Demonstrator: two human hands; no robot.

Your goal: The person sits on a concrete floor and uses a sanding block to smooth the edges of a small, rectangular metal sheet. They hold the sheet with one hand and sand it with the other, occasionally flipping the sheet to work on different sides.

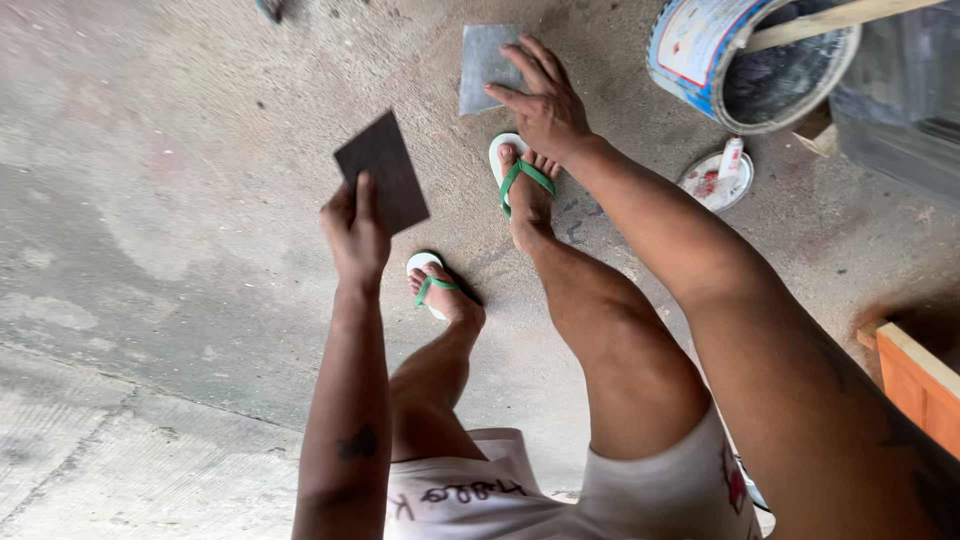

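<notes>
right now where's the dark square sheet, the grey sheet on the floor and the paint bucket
dark square sheet (382,185): head view, middle of its face, above the left hand
grey sheet (482,65): head view, bare left half
paint bucket (692,45): head view, outer wall

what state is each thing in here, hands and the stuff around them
left hand: closed on the dark sheet, raised off the floor
dark sheet: held up by one corner, tilted
right hand: fingers spread, reaching down onto the grey sheet
grey sheet: lying flat on the concrete floor
bucket: open, tipped toward the camera, a wooden stick resting in it
round lid: off, lying flat on the floor
</notes>
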